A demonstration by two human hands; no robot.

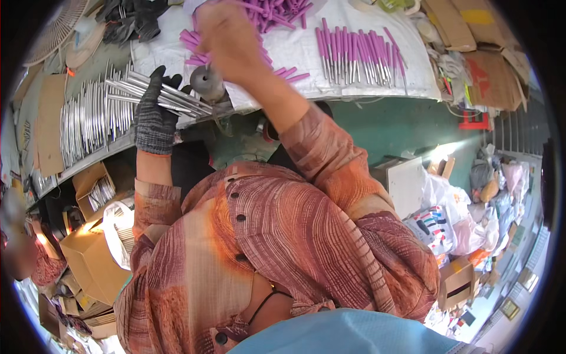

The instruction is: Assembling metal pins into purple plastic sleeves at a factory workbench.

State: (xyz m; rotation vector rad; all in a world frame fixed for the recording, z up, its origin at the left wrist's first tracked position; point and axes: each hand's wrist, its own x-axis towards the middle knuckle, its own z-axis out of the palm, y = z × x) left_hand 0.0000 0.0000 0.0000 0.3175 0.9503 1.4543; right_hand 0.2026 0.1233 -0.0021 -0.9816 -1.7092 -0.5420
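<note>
My left hand (155,117), in a dark grey knitted glove, is closed around a bundle of thin silver metal rods (187,106) above the table's near edge. Bare and smeared by motion, my right hand (227,44) reaches over a heap of purple tubes (271,13); its fingers are not clear, nor is anything in them. Between the hands stands a grey, rounded metal fitting (207,81) at the table edge. Rods with purple sleeves (361,53) lie in a row on the white cloth to the right. More bare silver rods (88,121) are lined up at the left.
White cloth (413,76) covers much of the table. Dark gloves (137,22) and a fan (56,29) are at the far left. Cardboard boxes (94,259) stand below on the left; plastic bags (466,206) are piled on the right. A red stool (473,120) is beyond the table's right end.
</note>
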